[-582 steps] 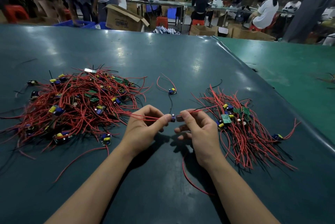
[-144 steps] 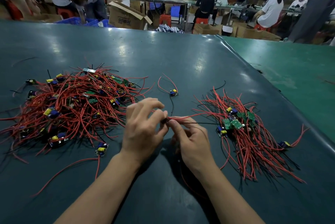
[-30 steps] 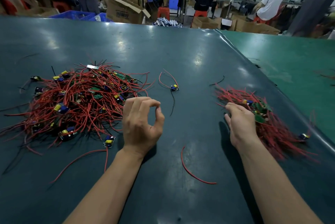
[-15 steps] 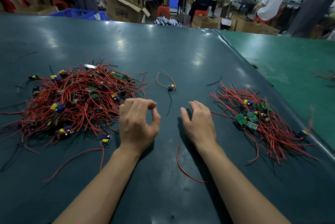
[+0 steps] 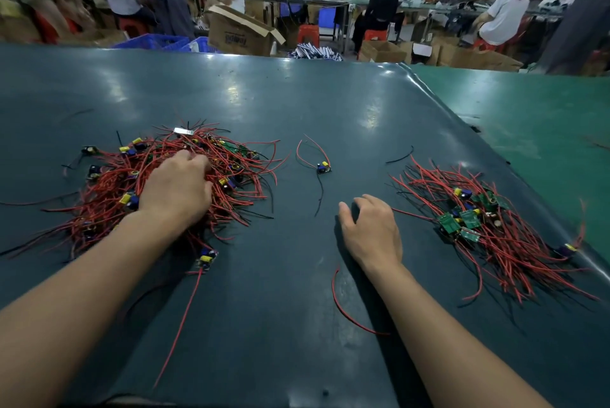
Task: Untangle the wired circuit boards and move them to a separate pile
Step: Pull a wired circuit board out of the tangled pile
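Left hand [image 5: 178, 188] curled, right hand [image 5: 371, 231] relaxed

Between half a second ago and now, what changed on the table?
The left hand moved up and leftward onto the tangled pile, fingers curling into its wires. The right hand stayed resting empty on the table. The sorted pile and lone board are unchanged.

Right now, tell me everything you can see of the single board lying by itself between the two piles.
The lone board is a small dark circuit board carrying a yellow part and a blue part. Two thin red wires loop up and away from it to the left, and one black wire trails toward the near edge. It lies flat on the dark table, apart from both piles; neither hand touches it.
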The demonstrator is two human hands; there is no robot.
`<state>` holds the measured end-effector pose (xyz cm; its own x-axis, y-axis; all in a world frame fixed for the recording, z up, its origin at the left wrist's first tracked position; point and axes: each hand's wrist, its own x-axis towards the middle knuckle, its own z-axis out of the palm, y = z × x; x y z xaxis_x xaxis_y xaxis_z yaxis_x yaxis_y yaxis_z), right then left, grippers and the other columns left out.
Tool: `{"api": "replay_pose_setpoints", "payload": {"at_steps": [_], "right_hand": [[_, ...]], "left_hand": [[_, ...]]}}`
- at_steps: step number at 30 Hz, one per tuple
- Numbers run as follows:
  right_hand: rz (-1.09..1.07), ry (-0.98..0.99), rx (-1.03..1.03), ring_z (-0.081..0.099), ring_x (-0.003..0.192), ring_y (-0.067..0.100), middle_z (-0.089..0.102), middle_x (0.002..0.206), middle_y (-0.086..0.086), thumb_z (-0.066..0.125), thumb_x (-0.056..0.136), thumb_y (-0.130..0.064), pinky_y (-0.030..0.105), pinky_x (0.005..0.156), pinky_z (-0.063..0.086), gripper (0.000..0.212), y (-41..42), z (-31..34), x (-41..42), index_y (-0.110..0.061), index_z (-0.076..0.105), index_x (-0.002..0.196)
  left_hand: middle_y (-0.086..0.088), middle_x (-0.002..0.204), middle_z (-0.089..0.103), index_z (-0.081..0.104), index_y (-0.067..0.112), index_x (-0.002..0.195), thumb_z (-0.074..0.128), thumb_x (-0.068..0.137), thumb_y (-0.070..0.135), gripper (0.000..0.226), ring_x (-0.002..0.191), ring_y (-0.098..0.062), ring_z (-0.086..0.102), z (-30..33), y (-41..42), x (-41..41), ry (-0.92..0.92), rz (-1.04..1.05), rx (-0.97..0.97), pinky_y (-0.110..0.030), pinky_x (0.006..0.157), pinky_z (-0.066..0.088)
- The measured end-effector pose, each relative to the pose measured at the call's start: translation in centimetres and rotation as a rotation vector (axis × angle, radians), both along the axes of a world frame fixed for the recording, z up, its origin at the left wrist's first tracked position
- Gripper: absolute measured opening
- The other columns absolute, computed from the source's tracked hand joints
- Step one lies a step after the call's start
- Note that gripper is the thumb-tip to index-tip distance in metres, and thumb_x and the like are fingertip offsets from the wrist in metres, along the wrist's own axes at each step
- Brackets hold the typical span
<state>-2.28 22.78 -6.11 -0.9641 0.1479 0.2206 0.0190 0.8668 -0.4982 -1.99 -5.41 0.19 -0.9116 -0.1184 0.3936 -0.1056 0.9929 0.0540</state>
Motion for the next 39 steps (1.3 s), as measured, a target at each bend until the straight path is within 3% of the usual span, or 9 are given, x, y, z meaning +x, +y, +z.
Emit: {"api": "replay_pose_setpoints", "payload": {"at_steps": [8,11,16,22,25,30,33,35,39], "right_hand": [[-0.001,0.003,0.041,0.047,0.12,0.025,0.06,0.118,0.008,0.046,0.098,-0.038,0.036,0.097,0.04,0.038,0.0,0.0,0.0,-0.004,0.063,0.104],[-0.011,0.019,0.054,0.047,0.12,0.023,0.06,0.116,0.005,0.046,0.098,-0.037,0.034,0.094,0.041,0.036,-0.2,0.0,0.0,-0.006,0.064,0.106],[-0.024,0.026,0.084,0.047,0.12,0.022,0.061,0.12,0.004,0.046,0.097,-0.036,0.033,0.094,0.042,0.036,-0.4,-0.2,-0.1,-0.008,0.063,0.111],[-0.026,0.044,0.095,0.048,0.118,0.022,0.061,0.116,0.003,0.046,0.097,-0.034,0.032,0.093,0.041,0.032,-0.4,-0.2,0.0,-0.009,0.063,0.109],[-0.026,0.047,0.11,0.048,0.117,0.022,0.061,0.116,0.004,0.046,0.097,-0.033,0.032,0.093,0.04,0.032,-0.4,-0.2,0.0,-0.008,0.063,0.108],[-0.025,0.05,0.142,0.048,0.117,0.022,0.061,0.117,0.004,0.044,0.097,-0.033,0.033,0.095,0.041,0.032,-0.6,-0.2,-0.2,-0.009,0.062,0.108],[-0.013,0.051,0.141,0.048,0.118,0.023,0.061,0.117,0.005,0.044,0.097,-0.032,0.033,0.096,0.04,0.031,-0.6,-0.4,-0.2,-0.008,0.062,0.108],[-0.008,0.056,0.127,0.048,0.117,0.023,0.062,0.117,0.005,0.045,0.097,-0.03,0.033,0.095,0.04,0.03,-0.5,-0.5,-0.2,-0.008,0.062,0.107],[-0.015,0.071,0.138,0.049,0.115,0.024,0.062,0.114,0.006,0.046,0.096,-0.029,0.034,0.094,0.04,0.029,-0.5,-0.5,-0.2,-0.007,0.062,0.104]], "left_hand": [[0.003,0.135,0.053,0.059,0.03,0.131,0.05,0.097,0.03,0.035,0.122,-0.022,0.044,-0.5,0.7,-2.7,-0.155,-0.298,-0.501,-0.037,0.095,0.039],[0.002,0.131,0.054,0.065,0.023,0.117,0.04,0.098,0.033,0.033,0.118,-0.022,0.045,-0.1,1.5,-3.4,-0.305,-0.216,-0.499,-0.04,0.096,0.038],[-0.007,0.134,0.043,0.059,0.019,0.124,0.052,0.092,0.022,0.032,0.124,-0.026,0.04,0.9,3.0,-3.6,-0.484,-0.217,-0.668,-0.045,0.097,0.036],[-0.007,0.122,0.05,0.058,0.014,0.121,0.054,0.093,0.01,0.029,0.112,-0.025,0.051,1.2,3.3,-3.1,-0.449,-0.231,-0.74,-0.039,0.088,0.04],[-0.006,0.119,0.055,0.059,0.016,0.118,0.05,0.094,0.012,0.026,0.11,-0.024,0.053,1.4,2.9,-2.8,-0.3,-0.259,-0.845,-0.037,0.088,0.04],[-0.001,0.114,0.063,0.059,0.021,0.109,0.043,0.101,0.04,0.026,0.107,-0.022,0.058,3.0,0.5,-2.1,-0.086,-0.265,-0.688,-0.036,0.085,0.043],[0.001,0.097,0.069,0.063,0.02,0.092,0.049,0.096,0.052,0.036,0.093,-0.024,0.064,5.1,-0.5,-2.1,-0.114,-0.289,-0.469,-0.033,0.075,0.048],[0.001,0.091,0.069,0.067,0.02,0.089,0.053,0.092,0.057,0.04,0.089,-0.024,0.064,6.4,-1.0,-2.0,-0.146,-0.289,-0.427,-0.031,0.068,0.048],[-0.001,0.095,0.066,0.069,0.014,0.088,0.059,0.088,0.054,0.041,0.091,-0.025,0.057,7.2,-1.0,-0.9,0.03,-0.379,-0.394,-0.033,0.069,0.043]]}}
